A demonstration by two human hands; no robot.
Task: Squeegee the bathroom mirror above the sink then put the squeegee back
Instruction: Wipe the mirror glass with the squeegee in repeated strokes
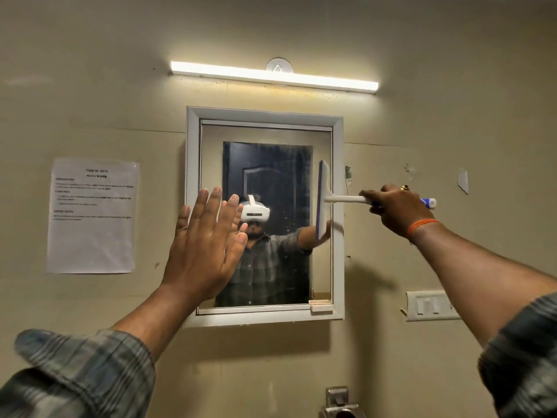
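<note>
Squeegee blade upright at the mirror's right edge.
My right hand point(396, 211) has its fingers wrapped round the squeegee point(324, 200) handle, blade against the mirror point(271, 176); my left hand point(205, 239) is raised before the glass, fingers straight and close together.

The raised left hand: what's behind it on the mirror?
The left hand, open with fingers straight, covers the mirror's lower left glass and frame edge. Beside it show a reflected headset and checked shirt. Whatever glass lies behind the palm is hidden.
</note>
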